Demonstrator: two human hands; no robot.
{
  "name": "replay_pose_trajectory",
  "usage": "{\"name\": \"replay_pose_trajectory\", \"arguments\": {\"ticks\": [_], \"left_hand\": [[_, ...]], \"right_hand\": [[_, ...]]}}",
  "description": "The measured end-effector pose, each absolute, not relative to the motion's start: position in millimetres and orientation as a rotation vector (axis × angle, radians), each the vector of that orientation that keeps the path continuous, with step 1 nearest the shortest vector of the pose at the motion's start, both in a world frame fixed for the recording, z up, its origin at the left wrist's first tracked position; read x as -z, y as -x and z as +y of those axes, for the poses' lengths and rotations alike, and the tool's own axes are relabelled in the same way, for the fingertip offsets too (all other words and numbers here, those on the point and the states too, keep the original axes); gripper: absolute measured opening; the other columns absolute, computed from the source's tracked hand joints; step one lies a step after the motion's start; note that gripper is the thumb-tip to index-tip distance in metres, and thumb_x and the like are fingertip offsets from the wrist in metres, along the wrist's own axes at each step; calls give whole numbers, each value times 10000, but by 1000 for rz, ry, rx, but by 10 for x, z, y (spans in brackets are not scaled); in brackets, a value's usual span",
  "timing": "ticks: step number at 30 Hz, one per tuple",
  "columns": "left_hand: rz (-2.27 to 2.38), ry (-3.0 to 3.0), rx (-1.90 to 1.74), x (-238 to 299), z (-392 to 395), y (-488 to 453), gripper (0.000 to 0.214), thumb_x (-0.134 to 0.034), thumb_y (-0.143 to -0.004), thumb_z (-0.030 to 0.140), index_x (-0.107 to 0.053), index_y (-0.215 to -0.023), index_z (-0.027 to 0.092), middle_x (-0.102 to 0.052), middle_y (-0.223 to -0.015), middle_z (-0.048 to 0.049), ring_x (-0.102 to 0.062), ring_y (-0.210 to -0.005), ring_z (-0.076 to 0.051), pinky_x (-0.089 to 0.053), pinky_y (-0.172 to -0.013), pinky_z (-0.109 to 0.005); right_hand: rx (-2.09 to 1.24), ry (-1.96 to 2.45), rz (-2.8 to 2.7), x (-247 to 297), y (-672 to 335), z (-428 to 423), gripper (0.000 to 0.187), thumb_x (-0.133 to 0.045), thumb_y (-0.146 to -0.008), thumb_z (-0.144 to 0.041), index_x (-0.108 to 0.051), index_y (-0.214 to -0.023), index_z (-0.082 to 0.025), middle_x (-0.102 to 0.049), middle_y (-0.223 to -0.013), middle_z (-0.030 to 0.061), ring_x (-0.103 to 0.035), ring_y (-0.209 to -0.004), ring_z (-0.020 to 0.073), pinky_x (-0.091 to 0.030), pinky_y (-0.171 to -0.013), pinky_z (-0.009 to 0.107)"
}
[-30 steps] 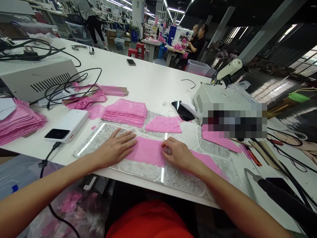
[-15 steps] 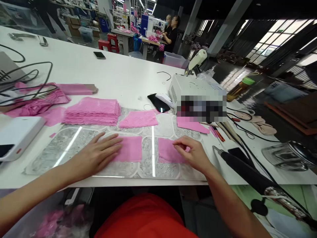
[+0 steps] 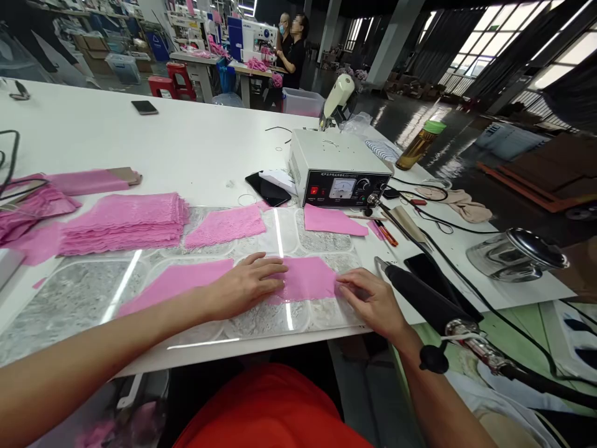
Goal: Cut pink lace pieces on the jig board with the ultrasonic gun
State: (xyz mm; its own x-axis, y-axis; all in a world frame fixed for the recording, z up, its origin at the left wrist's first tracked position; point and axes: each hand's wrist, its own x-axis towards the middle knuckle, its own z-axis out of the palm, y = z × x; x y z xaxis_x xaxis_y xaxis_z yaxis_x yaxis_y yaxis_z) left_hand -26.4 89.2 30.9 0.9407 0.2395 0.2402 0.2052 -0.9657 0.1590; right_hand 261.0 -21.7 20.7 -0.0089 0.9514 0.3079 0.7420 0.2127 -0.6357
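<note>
A long strip of pink fabric [image 3: 186, 280] lies across a glass plate [image 3: 69, 298] near the table's front edge. My left hand [image 3: 245, 286] rests flat on the strip with fingers stretched out. My right hand [image 3: 373, 302] pinches the strip's right end [image 3: 317, 280] with curled fingers. A stack of pink lace pieces [image 3: 124, 221] sits behind the plate at the left. A single lace piece [image 3: 226, 225] and a plain pink piece [image 3: 333, 221] lie further back.
A white control box [image 3: 338, 168] with a dial stands behind. A black handheld tool [image 3: 426, 298] with cable lies right of my right hand. A phone [image 3: 268, 188], a bottle [image 3: 420, 144], a metal lid [image 3: 517, 252] and more pink fabric [image 3: 28, 205] are around. People work far behind.
The view has swung right. Both hands have slid right along the pink strip; the left hand now presses near its right part and the right hand holds its end.
</note>
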Motion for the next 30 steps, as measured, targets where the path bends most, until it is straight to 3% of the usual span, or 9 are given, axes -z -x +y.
{"name": "replay_pose_trajectory", "arguments": {"ticks": [6,14,19,25,30], "left_hand": [[379,-2859,-386,-290,915,229,286,-411,-1015,248,-689,-989,186,-634,-1290,-97,-536,-1266,-228,-355,-1121,-450],[370,-2708,-330,-361,919,268,258,-434,-998,263,-673,-1052,182,-639,-1267,-114,-550,-1252,-226,-304,-1156,-466],[347,-2746,-321,-305,924,300,218,-498,-972,281,-654,-1095,191,-603,-1327,-117,-517,-1295,-239,-273,-1174,-474],[332,-2817,-357,-295,925,309,229,-467,-990,254,-663,-1095,199,-617,-1321,-95,-535,-1278,-222,-256,-1184,-454],[297,-2856,-400,-262,946,320,253,-440,-1005,265,-663,-1109,203,-619,-1325,-82,-527,-1287,-208,-221,-1200,-443]], "right_hand": [[-255,1650,-1899,-199,-2474,-178,220,-606,-829,-236,-661,-1041,-215,-690,-993,67,-648,-931,206,-544,-852,373],[-96,1810,-1787,-94,-2498,-257,200,-513,-858,-215,-638,-1014,-204,-674,-821,45,-620,-707,175,-498,-660,317],[-42,1820,-1838,-162,-2422,-213,252,-595,-845,-351,-628,-1050,-208,-665,-802,39,-617,-725,185,-495,-696,326],[1,1902,-1845,-139,-2434,-190,210,-507,-829,-182,-641,-989,-205,-684,-849,45,-627,-745,182,-472,-680,302],[-47,1961,-1675,-91,-2610,-290,207,-504,-830,-197,-643,-983,-182,-643,-752,38,-595,-666,171,-463,-644,297]]}}
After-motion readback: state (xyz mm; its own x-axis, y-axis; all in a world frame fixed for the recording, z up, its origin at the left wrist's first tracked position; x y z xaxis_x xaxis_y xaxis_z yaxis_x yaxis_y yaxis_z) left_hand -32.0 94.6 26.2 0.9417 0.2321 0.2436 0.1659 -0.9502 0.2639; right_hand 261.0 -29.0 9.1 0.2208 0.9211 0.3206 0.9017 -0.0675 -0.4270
